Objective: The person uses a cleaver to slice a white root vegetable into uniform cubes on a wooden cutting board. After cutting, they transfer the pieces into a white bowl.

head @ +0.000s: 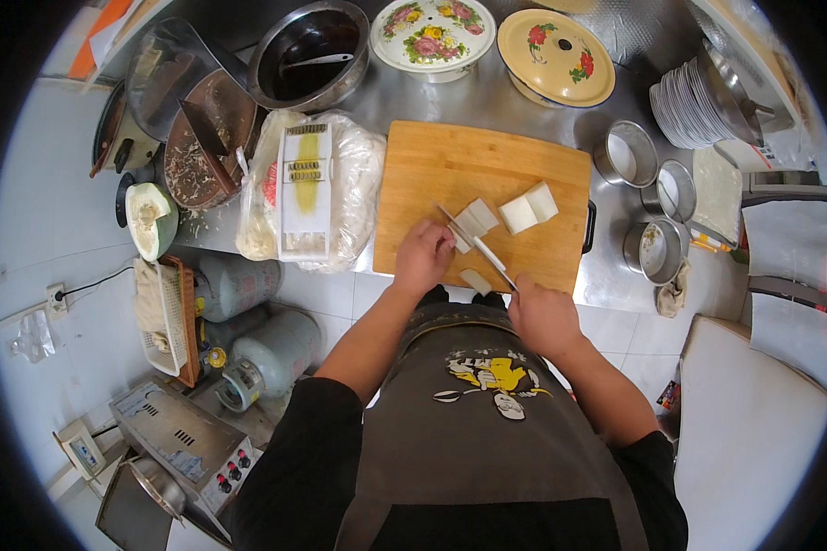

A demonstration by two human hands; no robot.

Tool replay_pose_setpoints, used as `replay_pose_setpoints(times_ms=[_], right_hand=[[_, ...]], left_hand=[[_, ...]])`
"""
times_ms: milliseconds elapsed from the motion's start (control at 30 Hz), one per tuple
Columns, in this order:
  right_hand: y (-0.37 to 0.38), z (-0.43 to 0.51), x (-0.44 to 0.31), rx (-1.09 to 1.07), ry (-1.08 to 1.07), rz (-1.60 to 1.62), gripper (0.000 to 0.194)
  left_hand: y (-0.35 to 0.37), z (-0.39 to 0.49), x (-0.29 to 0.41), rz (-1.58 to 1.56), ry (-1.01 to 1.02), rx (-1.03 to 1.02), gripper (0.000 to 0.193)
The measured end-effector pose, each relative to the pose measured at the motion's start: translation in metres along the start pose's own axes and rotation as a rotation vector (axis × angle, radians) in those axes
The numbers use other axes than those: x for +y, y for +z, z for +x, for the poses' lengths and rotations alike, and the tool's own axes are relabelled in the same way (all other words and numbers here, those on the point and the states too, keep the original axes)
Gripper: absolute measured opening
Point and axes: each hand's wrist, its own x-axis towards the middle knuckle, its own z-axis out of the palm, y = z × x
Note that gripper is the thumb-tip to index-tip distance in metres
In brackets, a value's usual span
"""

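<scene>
My right hand (544, 310) grips the handle of a kitchen knife (466, 227), whose blade slants up and left across the wooden cutting board (448, 151). Curled fingers of my left hand (424, 255) press on a white tofu-like block (460, 239) beside the blade. Just past the blade sits another cut white block (477, 216). A thin white strip (489, 253) lies along the knife's near side. Closer to the board's front edge is a small flat off-white piece (475, 281). Two joined white blocks (527, 208) stand farther right on the board.
Left of the board, a white grater (305, 220) rests on a plastic bag (355, 186). Behind stand a metal basin (269, 89) and two lidded enamel pots (431, 34). Round metal tins (655, 251) line the right. Gas cylinders (276, 351) stand below left.
</scene>
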Motion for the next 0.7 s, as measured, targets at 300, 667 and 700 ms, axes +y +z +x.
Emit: replay_pose_setpoints(times_ms=[300, 667, 700], right_hand=[[-0.005, 0.000, 0.024, 0.181, 0.107, 0.132, 0.017], [0.003, -0.006, 0.013, 0.171, -0.010, 0.125, 0.016], [0.005, -0.006, 0.009, 0.159, -0.025, 0.110, 0.016]], left_hand=[[-0.008, -0.005, 0.014, 0.031, 0.091, 0.055, 0.009], [0.000, 0.008, -0.002, -0.067, -0.113, -0.025, 0.007], [-0.001, 0.008, -0.004, -0.070, -0.135, -0.046, 0.007]])
